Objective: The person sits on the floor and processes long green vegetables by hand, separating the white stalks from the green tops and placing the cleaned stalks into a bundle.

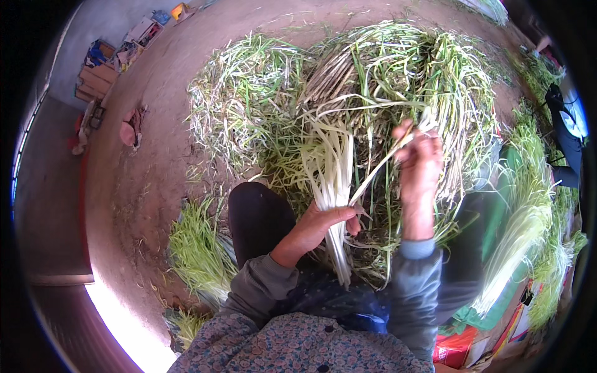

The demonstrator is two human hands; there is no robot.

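A bunch of pale leafy stalks (336, 186) is gripped in my left hand (322, 228) over my lap, its white ends pointing down toward me and its leaves fanned away. My right hand (419, 158), slightly blurred, is raised to the right of the bunch, with its fingers closed on a pale leaf strand (378, 170) that stretches down to the left hand. Beyond both hands lies a large heap of long green and withered leafy stalks (401, 60). Left of that heap is a tangled pile of loose leaves (247, 93).
Long pale-green stalks (522, 238) lie on green sheeting (506, 182) at the right; another leafy bundle (200, 247) is by my left knee. A red bag (454, 347) sits lower right. Cardboard boxes (95, 79) stand along the wall. Part of another person (543, 44) shows upper right.
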